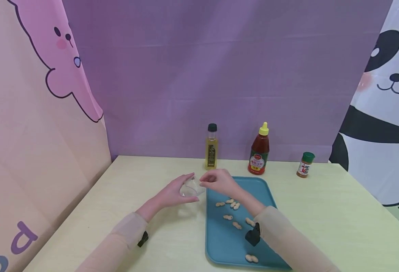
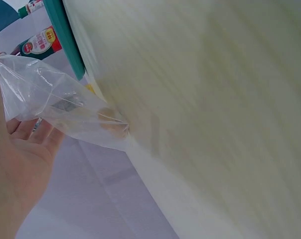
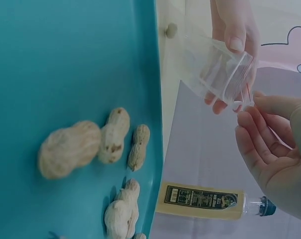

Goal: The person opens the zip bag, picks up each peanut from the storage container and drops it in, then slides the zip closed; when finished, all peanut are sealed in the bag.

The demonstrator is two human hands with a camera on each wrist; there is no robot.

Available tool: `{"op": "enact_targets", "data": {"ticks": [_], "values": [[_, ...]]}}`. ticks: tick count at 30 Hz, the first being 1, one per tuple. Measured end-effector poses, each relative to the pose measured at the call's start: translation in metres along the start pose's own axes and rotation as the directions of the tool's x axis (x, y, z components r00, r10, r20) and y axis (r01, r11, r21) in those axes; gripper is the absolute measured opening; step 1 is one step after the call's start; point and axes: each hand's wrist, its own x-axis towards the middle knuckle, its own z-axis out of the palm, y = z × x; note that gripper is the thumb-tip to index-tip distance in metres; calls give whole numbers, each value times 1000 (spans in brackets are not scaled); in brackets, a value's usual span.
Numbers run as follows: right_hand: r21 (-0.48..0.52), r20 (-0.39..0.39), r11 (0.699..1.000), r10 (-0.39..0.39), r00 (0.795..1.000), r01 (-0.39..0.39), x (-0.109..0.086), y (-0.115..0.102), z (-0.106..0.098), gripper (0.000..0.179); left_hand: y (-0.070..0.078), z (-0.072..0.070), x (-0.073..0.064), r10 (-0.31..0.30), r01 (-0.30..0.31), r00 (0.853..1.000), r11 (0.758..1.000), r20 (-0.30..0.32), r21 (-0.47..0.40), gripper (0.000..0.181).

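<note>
A clear zip-top plastic bag (image 1: pixel 192 186) hangs between both hands above the table, left of the tray. My left hand (image 1: pixel 172 194) holds it from the side, thumb in front and fingers behind, as the right wrist view shows. With thumb and fingertips, my right hand (image 3: pixel 280 134) pinches the corner of the bag's zip edge, where a bit of red line shows. Down in the bag's low end lies a small brownish piece (image 2: pixel 113 124), blurred through the plastic; it looks like a peanut. Several unshelled peanuts (image 3: pixel 71 149) are scattered on the blue tray (image 1: pixel 216 241) under my right forearm.
Along the table's back edge stand an oil bottle (image 1: pixel 211 149) with a dark cap, a red sauce bottle (image 1: pixel 258 153) with a yellow tip, and a small green-capped spice jar (image 1: pixel 305 165). A purple curtain (image 1: pixel 185 75) hangs behind the table (image 1: pixel 322 219).
</note>
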Motion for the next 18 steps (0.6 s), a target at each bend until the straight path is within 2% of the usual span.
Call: {"op": "enact_targets", "data": {"ticks": [8,13,18], "values": [[9,-8,999,37,999,-37,-4,15,-19,18,2,0,0,-3,3,1000,1000,6,12,89],[9,-54,996,92,994,-92,-8,38,-36,21,3,-1,0,-14,14,1000,999,4,29,91],[-13,-94,990,138,986,-140,-13,65,-44,20,2,-1,0,-13,13,1000,999,2,40,91]]}}
